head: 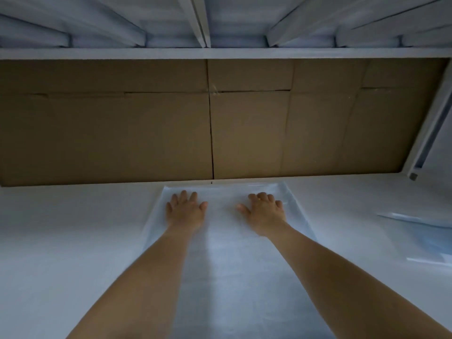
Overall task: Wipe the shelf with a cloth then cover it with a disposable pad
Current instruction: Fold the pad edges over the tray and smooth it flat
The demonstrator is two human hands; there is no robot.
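- A white shelf (pixel 73 241) fills the lower half of the view, running from the near edge back to a wall of flattened brown cardboard (pixel 122 123) that stands along its far edge.
- The ribbed white underside of the upper shelf (pixel 220 25) spans the top of the view, with a white upright post (pixel 430 133) at the shelf's far right corner.
- A disposable pad (pixel 234 265), pale and faintly blue at its borders, lies flat on the middle of the shelf, its far edge just short of the cardboard and its length running back toward the near edge.
- Two bare forearms reach in from the near edge over the pad.
- More folded pale-blue sheets (pixel 425 231) lie near the shelf's right edge, well apart from the spread pad.
- The left hand (pixel 186 211) presses palm-down on the pad near its far left corner, fingers spread and straight.
- The right hand (pixel 265 214) presses palm-down near the pad's far right corner, fingers spread, gripping nothing.
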